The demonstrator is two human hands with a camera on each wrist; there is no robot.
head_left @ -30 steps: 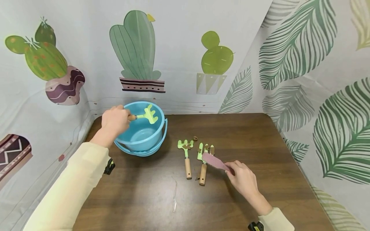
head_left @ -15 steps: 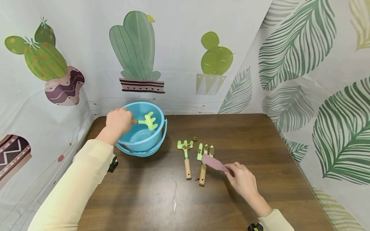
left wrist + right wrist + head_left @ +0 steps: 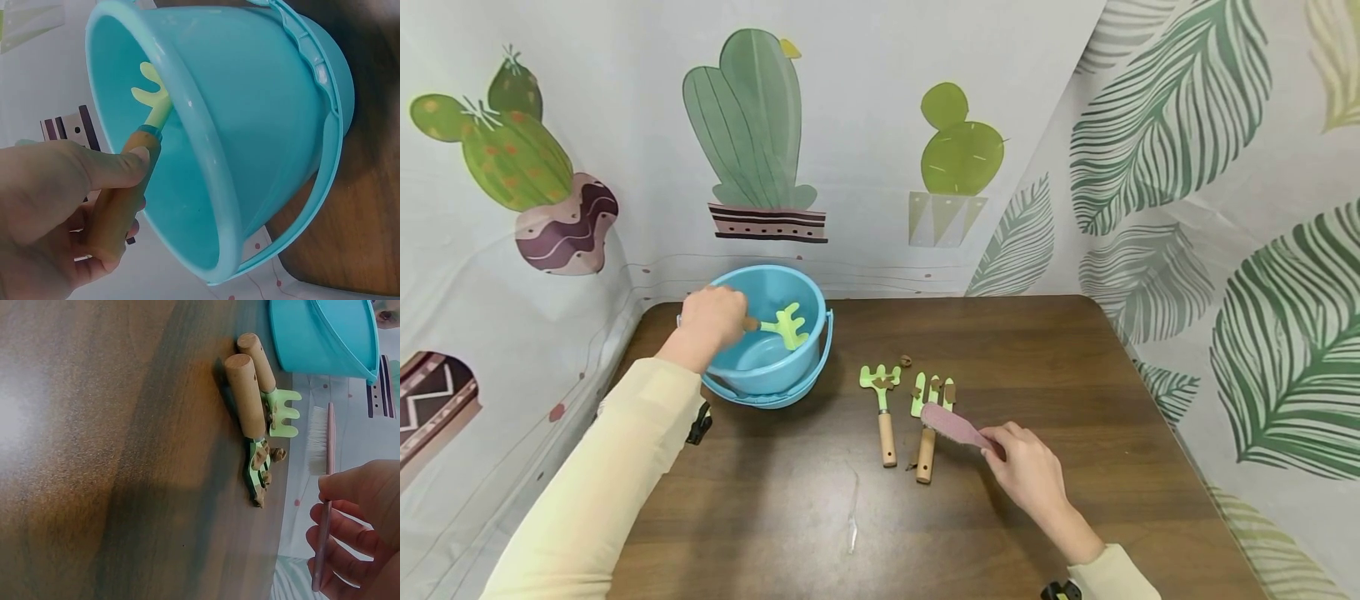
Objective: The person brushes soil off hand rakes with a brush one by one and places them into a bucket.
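Observation:
My left hand grips the wooden handle of a small garden rake, thumb along the wood. The light green rake head hangs inside the mouth of a blue bucket, tines over the hollow. My right hand pinches a pink brush, whose white bristles show in the right wrist view. In the head view the brush overlaps a garden fork with three green tines and a wooden handle. Beside it lies another green hand rake. Brown crumbly bits cling to both tools on the table.
A small brown lump lies behind the tools on the wooden table. The bucket handle hangs down around its front. Patterned cloth rises along the back and sides. A thin clear strip lies near the front.
My left hand has shifted slightly right, and the rake head has sunk lower into the bucket. The right hand and brush have hardly moved.

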